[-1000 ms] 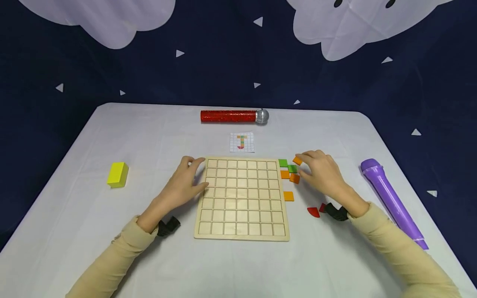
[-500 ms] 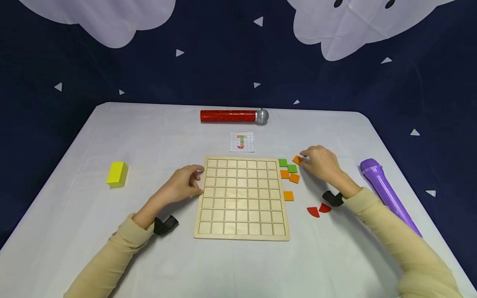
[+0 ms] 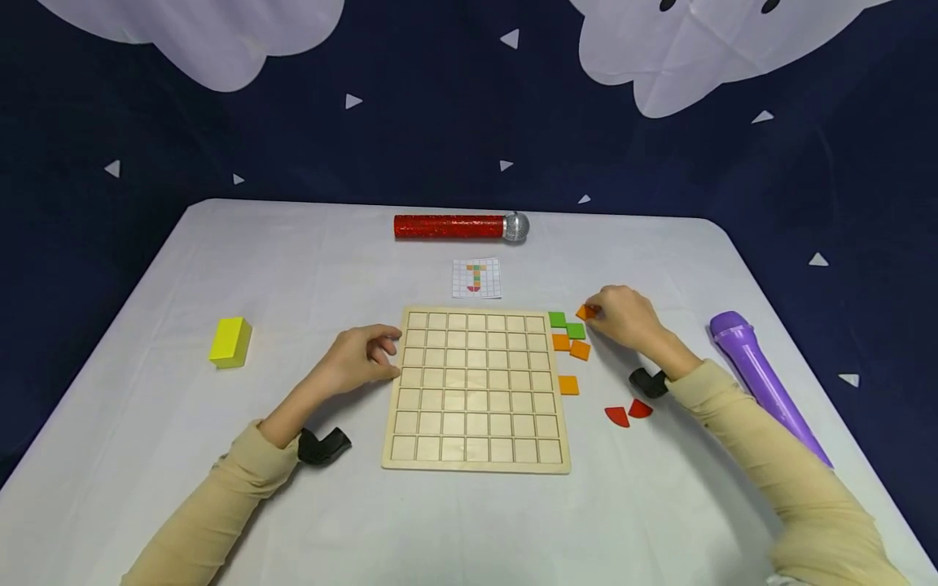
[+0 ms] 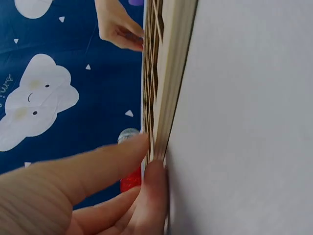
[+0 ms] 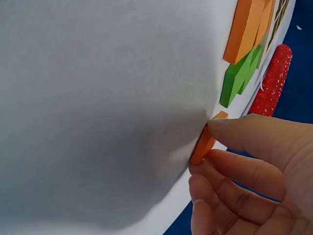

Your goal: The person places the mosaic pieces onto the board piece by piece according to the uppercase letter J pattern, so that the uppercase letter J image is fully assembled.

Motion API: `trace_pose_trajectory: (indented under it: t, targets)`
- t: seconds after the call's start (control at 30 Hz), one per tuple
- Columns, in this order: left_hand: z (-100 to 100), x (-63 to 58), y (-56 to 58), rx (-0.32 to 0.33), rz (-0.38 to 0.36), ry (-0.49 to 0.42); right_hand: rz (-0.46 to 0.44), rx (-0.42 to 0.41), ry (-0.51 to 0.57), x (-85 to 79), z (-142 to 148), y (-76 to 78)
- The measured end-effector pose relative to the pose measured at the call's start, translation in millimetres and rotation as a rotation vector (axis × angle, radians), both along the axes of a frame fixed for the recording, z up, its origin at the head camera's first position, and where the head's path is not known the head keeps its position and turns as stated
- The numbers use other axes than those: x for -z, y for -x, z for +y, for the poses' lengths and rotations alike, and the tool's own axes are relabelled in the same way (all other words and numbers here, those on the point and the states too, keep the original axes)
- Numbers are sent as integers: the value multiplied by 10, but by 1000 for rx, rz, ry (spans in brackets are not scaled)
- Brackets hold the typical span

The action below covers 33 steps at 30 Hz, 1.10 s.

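Observation:
Thumb and fingers of my right hand (image 3: 626, 316) pinch a small orange tile (image 5: 205, 142) lying beyond the board's upper right corner. My left hand (image 3: 355, 358) is at the left edge of the wooden grid board (image 3: 476, 468), fingertips touching its rim and other fingers loosely bent. The board's square cells hold nothing. Between board and right hand lie two green tiles (image 3: 576, 331) and several other orange tiles (image 3: 568, 385). Two red quarter-round tiles (image 3: 617, 417) lie nearer, below the right wrist.
A small card (image 3: 476, 278) with a coloured J-shaped pattern lies behind the board. Behind it is a red microphone (image 3: 449, 227). A purple microphone (image 3: 762, 382) lies at the right, a yellow block (image 3: 230, 343) at the left. A dark cloth hangs behind the white table (image 3: 315, 252).
My left hand has drawn back from over the board to its left edge. The right hand's fingers have come together on the far orange tile, and its wrist no longer covers the red tiles.

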<state>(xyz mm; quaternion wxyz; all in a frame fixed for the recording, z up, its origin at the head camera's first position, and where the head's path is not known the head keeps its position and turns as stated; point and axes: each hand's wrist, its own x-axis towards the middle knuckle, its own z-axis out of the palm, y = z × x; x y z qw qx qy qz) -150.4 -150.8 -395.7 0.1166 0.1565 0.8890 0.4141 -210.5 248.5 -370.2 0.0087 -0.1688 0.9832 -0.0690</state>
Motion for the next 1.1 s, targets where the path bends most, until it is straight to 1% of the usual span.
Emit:
trace_pose_trajectory:
  t: [0.17,0.3,0.5,0.63,0.93,1.1]
  targets:
    - [0,19,32,-33,17,-12,57,-10,-5,-25,-30,-15]
    - [1,50,65,-49,22,-31,102,-33,17,-66,-100,-60]
    - [20,81,98,-64,16,-44,119,-88,41,-130,-254,-147]
    - [25,90,101,-72,15,-46,138,-123,59,-141,-369,-184]
    - [15,112,78,-88,32,-72,123,-187,69,-142,-694,-243]
    - [22,111,55,-88,47,-74,108,-239,81,-118,-876,-286]
